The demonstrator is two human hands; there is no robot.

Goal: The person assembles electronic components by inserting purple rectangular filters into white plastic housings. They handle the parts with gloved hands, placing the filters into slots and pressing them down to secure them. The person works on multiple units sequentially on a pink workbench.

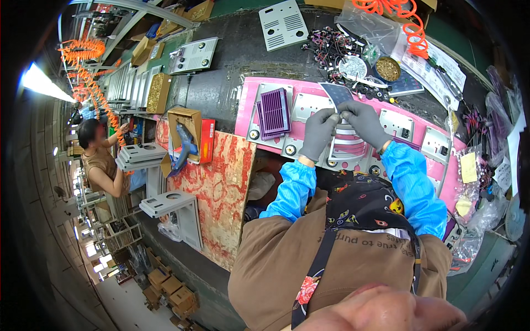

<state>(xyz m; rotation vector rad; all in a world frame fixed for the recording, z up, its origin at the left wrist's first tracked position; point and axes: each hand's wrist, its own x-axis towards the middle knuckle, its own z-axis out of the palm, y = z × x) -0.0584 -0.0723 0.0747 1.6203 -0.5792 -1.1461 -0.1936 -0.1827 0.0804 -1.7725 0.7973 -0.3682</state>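
Note:
Grey gloves cover both hands. My left hand point(318, 134) and my right hand point(365, 124) are closed, fingertips almost meeting at the lower edge of a dark blue sheet point(334, 92). Whether a small piece is also pinched there is hidden by the fingers. Right below them lies a white panel with curved slats point(349, 144), on the pink mat point(298, 132). A stack of purple slatted panels point(274, 113) rests on a white panel left of my hands. Further white panels with cut-outs point(396, 123) lie to the right.
Small wired parts point(326, 52), a bowl of brass-coloured pieces point(387, 69) and a bowl of silver pieces point(352, 67) stand beyond the mat. An orange coiled hose point(415, 41) hangs at upper right. Leftward are a blue power tool point(185, 146) in a carton and a seated co-worker point(102, 160).

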